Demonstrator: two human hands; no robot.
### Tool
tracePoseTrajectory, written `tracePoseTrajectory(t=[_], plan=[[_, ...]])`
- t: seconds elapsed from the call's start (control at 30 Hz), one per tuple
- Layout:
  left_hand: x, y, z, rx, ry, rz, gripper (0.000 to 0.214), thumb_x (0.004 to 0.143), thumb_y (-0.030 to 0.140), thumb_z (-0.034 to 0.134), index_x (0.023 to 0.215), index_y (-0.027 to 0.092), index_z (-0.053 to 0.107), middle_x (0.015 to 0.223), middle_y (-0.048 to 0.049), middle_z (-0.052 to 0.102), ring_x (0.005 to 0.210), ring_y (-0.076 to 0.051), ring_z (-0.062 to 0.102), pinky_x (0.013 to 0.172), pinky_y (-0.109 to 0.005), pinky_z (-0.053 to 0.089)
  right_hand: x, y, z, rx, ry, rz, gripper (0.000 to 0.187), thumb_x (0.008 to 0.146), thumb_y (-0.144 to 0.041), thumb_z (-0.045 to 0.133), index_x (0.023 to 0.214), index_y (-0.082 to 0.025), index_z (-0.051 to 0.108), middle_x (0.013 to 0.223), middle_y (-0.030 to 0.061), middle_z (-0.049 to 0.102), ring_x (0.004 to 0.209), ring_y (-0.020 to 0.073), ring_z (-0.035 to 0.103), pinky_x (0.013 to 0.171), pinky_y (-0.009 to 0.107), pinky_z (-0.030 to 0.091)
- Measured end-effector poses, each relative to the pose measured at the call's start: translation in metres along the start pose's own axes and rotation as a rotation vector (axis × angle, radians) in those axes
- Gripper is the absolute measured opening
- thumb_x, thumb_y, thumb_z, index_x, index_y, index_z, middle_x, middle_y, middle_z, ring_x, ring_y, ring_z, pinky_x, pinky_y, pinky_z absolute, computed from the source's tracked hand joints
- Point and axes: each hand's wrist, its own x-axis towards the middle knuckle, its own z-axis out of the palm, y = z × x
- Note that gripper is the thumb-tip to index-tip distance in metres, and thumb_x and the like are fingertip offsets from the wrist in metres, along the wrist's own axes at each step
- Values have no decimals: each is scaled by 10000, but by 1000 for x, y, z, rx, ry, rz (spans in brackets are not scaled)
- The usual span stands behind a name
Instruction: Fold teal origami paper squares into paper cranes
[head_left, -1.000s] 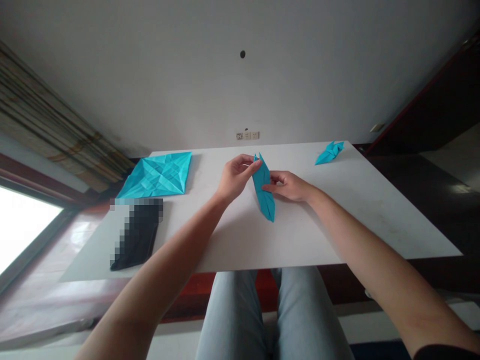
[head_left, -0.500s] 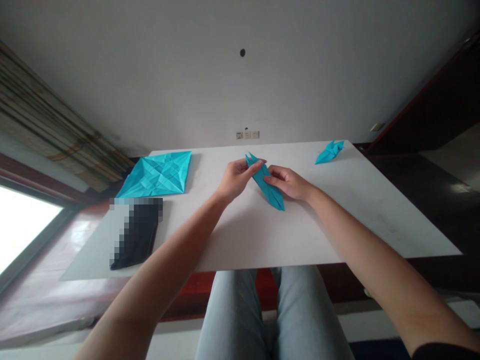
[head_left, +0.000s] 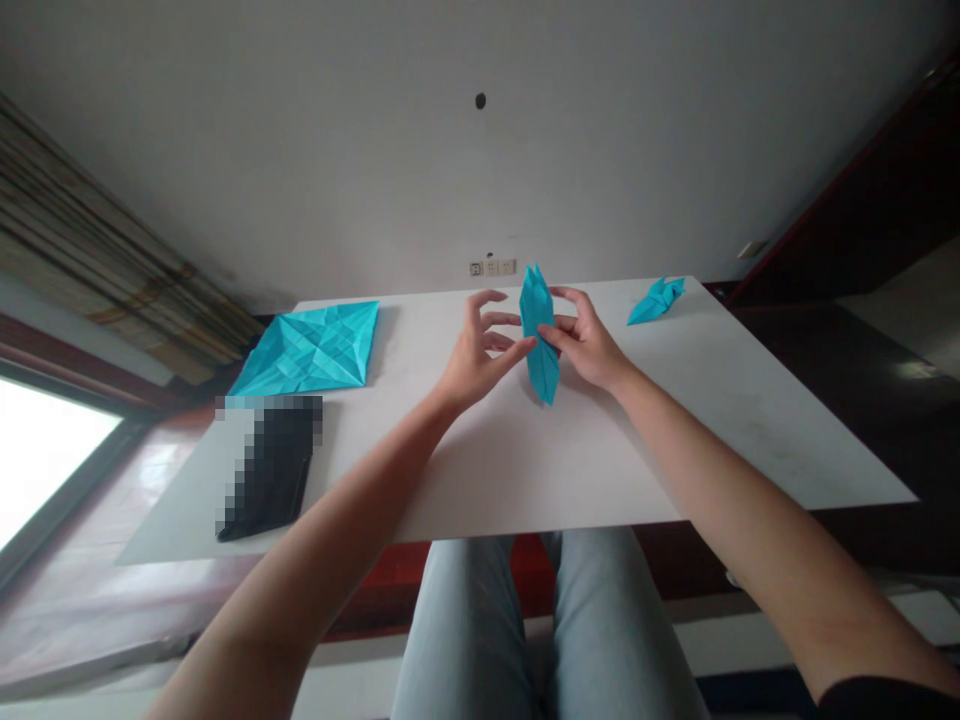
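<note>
A narrow folded piece of blue origami paper (head_left: 539,310) stands nearly upright above the table, with two small points at its top and a tapered lower end. My right hand (head_left: 589,340) pinches it from the right, thumb on the front face and fingers partly hidden behind. On the other side, my left hand (head_left: 484,350) has its fingers spread apart. Its thumb tip touches the paper's front near the middle, and one fingertip comes close to the left edge.
A creased blue sheet (head_left: 319,345) lies at the table's back left, with a dark flat object (head_left: 277,470), partly pixelated, in front of it. A finished-looking blue origami figure (head_left: 656,302) rests at the back right. The white table (head_left: 480,490) ends just before my knees.
The folded paper has turned from a slant to nearly upright and risen a little. My left hand has loosened from its upper end, its fingers spreading, while my right hand keeps its pinch.
</note>
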Motion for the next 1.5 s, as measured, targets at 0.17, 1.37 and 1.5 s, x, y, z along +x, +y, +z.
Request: tracePoseTrajectory(t=[0.17,1.37,1.5], plan=[[1,-9,-2,199,-100,104,498,850,301,1000,1289,239,770,1231,-62,828,940,-164,813,949,-325,625,1,1,-2,-59,2,-112,577,962,-741,855,1356,-348,704,988,10,791,886,234,755,812,381,636],[17,-21,-6,-136,27,114,546,923,668,919,1191,236,720,805,36,658,784,-161,755,812,-324,683,6,-5,-10,-110,87,-147,583,853,-764,927,1137,-284,755,968,8,785,823,192,688,766,351,603],[16,-17,-8,-171,39,-52,504,886,597,958,1098,230,686,838,26,730,822,-158,773,868,-324,672,4,-10,-10,-40,51,-141,639,795,-702,1009,1204,-291,740,977,-2,751,805,171,657,724,318,593]])
